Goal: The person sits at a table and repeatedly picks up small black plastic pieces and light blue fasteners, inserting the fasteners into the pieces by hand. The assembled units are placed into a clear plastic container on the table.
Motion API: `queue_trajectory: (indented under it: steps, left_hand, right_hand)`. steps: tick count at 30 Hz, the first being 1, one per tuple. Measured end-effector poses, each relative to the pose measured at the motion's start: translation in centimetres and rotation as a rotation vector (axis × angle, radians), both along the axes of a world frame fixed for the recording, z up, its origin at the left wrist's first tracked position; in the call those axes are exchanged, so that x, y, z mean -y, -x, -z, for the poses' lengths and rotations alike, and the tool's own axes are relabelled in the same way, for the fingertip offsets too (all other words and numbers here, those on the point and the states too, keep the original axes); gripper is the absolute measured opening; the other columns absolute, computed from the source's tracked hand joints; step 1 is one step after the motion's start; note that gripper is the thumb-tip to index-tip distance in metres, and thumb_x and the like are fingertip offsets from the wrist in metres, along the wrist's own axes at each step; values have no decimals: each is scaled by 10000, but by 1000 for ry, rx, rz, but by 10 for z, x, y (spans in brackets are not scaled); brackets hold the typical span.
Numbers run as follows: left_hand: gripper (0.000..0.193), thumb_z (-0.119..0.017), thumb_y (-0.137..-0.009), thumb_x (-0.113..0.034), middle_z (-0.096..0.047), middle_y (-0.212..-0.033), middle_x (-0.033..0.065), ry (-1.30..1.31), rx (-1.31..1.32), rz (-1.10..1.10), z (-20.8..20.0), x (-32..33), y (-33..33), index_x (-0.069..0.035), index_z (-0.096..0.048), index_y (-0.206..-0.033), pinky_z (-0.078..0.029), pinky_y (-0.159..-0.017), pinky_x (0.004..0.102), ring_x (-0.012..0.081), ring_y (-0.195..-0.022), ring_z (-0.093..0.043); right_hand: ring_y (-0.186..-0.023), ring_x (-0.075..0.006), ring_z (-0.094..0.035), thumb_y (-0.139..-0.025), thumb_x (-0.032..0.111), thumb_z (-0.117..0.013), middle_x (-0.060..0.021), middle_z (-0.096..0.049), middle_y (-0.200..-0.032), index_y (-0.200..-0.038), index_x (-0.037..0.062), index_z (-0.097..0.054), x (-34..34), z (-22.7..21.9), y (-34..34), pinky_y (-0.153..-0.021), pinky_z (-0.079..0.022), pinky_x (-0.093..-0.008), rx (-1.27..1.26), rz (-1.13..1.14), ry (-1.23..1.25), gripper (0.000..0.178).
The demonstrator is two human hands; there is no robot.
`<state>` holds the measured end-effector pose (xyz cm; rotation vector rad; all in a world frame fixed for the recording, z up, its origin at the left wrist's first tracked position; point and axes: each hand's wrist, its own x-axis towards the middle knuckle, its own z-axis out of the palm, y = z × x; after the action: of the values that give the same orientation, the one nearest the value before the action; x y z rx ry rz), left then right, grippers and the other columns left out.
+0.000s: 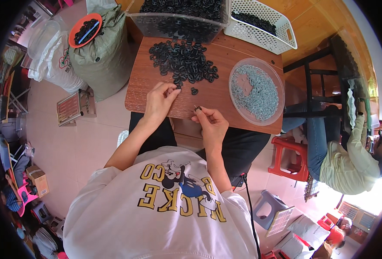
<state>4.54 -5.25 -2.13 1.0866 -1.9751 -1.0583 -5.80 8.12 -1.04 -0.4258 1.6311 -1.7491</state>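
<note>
My left hand (158,102) is at the near edge of a heap of small black plastic parts (180,60), thumb and fingertips closed on one black part at the table top. A single black part (194,91) lies apart, between my hands. Near the table's front edge my right hand (212,125) pinches another small black part (198,109) between thumb and fingers. A thin light tip shows beside it, too small to make out. To the right, a round clear tray (278,103) holds many small silvery screws.
Behind the heap stands a clear bin (178,26) full of black parts; a white perforated basket (281,43) is beside it. Left of the brown table (139,93) stand a sack (106,64) and an orange bowl (98,19). A red stool (292,162) and a seated person are at right.
</note>
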Motion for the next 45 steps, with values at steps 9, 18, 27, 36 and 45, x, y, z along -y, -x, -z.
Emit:
queue_trajectory:
  steps: [9,18,27,36,45]
  left_hand:
    - [195,-690,-744,-80,-572,-841,135,98,116,72,4,1,-6,9,-626,-905,-469,-627,336,264,-669,-575]
    - [278,-671,-754,-30,-613,-840,130,74,162,210,-4,1,-16,18,-625,-1024,-483,-630,312,225,-688,-604]
    - [268,-587,-855,-23,-629,-1007,164,-1131,-633,242,-24,-9,1,57,-573,-1110,-551,-760,295,228,-884,-651]
    - [197,-604,-840,-29,-643,-974,148,-1238,-759,197,-27,-8,4,24,-597,-1030,-550,-776,309,221,-894,-646]
    - [247,-625,-828,-38,-650,-956,143,-1142,-749,86,-31,-22,9,31,-603,-1065,-553,-768,311,198,-861,-647]
  right_hand:
    - [-675,-115,-630,-817,6,-636,-84,-653,-780,-890,-38,-625,-3,2,6,-627,-499,-209,20,-38,70,86]
    - [-661,-71,-568,-811,30,-647,-16,-622,-746,-912,1,-640,5,2,14,-647,-476,-200,71,-116,58,106]
    - [-699,-83,-591,-819,9,-637,-58,-649,-851,-990,-25,-646,11,-20,23,-637,-488,-194,85,-78,123,175]
    - [-687,-97,-611,-804,-14,-646,-78,-655,-827,-934,-41,-641,15,-31,15,-612,-506,-197,14,-89,75,133]
    - [-634,-110,-613,-790,-30,-637,-100,-658,-777,-869,-48,-632,18,-26,11,-595,-504,-204,-13,-112,-13,82]
